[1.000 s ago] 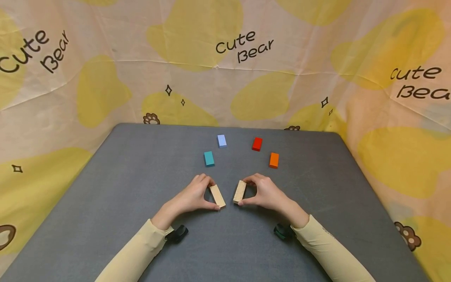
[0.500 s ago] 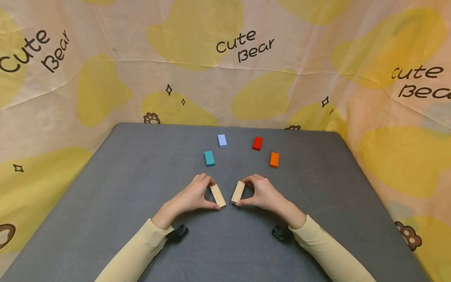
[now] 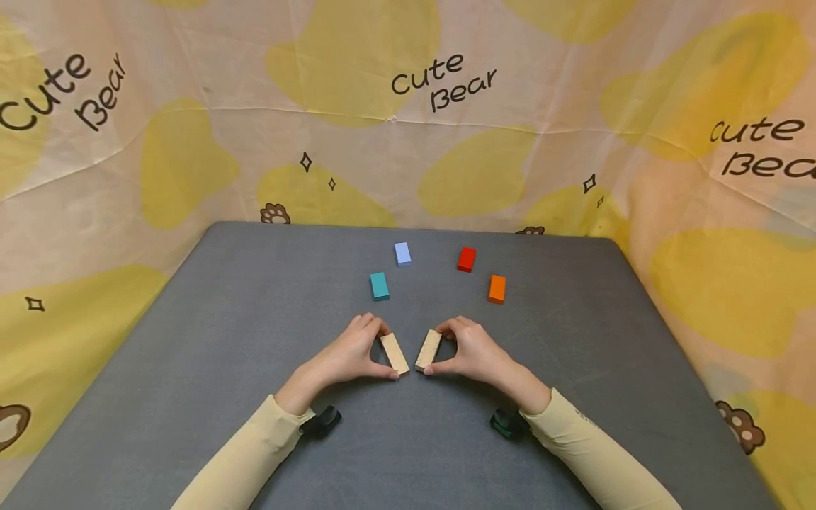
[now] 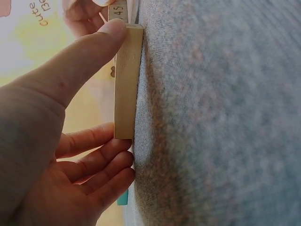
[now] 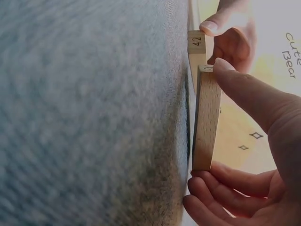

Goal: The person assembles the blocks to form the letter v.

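My left hand pinches a plain wooden block by its two ends, thumb at the near end and fingers at the far end. Facing it, my right hand holds a second wooden block the same way. The two blocks stand a small gap apart, their near ends closer together than their far ends. In the right wrist view, the left block's end bears a printed 42. A printed number, apparently 45, shows on the right block's end in the left wrist view.
Beyond the hands, a teal block and a light blue block lie to the left. A red block and an orange block lie to the right. A patterned cloth hangs behind the grey table.
My right hand has slid its block slightly left, narrowing the gap between the two wooden blocks. The left hand and the coloured blocks stay in place.
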